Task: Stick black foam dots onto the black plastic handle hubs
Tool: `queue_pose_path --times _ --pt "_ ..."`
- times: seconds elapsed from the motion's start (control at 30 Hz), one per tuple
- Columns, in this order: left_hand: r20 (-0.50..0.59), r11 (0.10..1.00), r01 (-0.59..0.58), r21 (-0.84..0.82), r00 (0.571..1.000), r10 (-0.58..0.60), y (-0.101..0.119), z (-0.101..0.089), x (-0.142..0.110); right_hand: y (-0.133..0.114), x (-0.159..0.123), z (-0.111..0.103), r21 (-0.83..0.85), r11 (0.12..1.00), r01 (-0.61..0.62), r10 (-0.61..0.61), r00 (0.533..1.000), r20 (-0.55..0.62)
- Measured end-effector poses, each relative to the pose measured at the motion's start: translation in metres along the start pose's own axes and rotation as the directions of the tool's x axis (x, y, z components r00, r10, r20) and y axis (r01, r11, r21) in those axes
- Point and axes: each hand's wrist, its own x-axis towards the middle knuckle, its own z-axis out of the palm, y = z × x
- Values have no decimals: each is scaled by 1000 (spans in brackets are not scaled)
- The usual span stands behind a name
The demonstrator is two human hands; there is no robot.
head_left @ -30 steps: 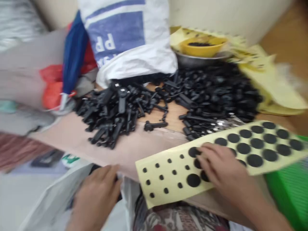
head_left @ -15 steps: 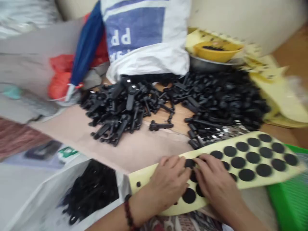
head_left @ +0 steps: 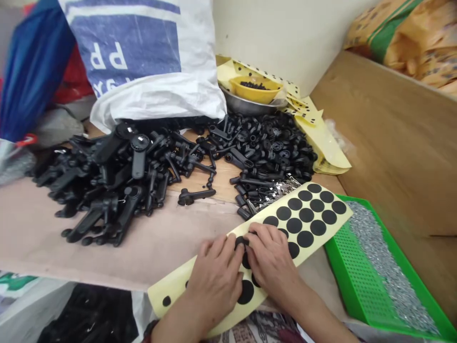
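A pale yellow backing sheet (head_left: 210,314) with rows of black round stickers (head_left: 294,225) lies slantwise before me. My left hand (head_left: 216,276) rests on its left half, fingers bent and closed at the edge of one black round sticker (head_left: 241,241). Against the opposite edge of that sticker, my right hand (head_left: 269,255) has its thumb and fingertips pinched together. The sticker looks slightly raised between the fingertips; how far it is off the sheet I cannot tell. Around my left hand the sheet is mostly bare, with a small black dot (head_left: 166,300) near its left end.
Behind the sheet lie a pile of black crank-like plastic parts (head_left: 139,164) and a heap of black round parts (head_left: 274,143). A green basket (head_left: 367,290) with small metal pieces stands at right. A white sack (head_left: 196,57) and a yellow bowl (head_left: 257,93) stand at the back.
The view has swung to the right, bringing more of the green basket and the wooden panel into sight. Both hands stay at the same sticker, which now shows more between the fingertips.
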Motion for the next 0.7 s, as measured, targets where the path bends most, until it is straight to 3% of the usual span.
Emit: queue_pose_path --times 0.17,0.4,0.6,0.7 --pt "-10 1000 2 3 1000 -2 0 1 3 4 1 -5 156 988 -16 9 999 41" --pt "-46 1000 -2 27 999 3 -1 5 0 8 6 -2 36 999 24 -24 999 21" --pt "-78 998 -5 60 997 10 1 5 2 1 7 -7 272 962 -10 -3 999 49" --pt "-85 999 -43 -17 995 42 -7 -4 -3 0 4 -10 362 931 -42 -2 993 119"
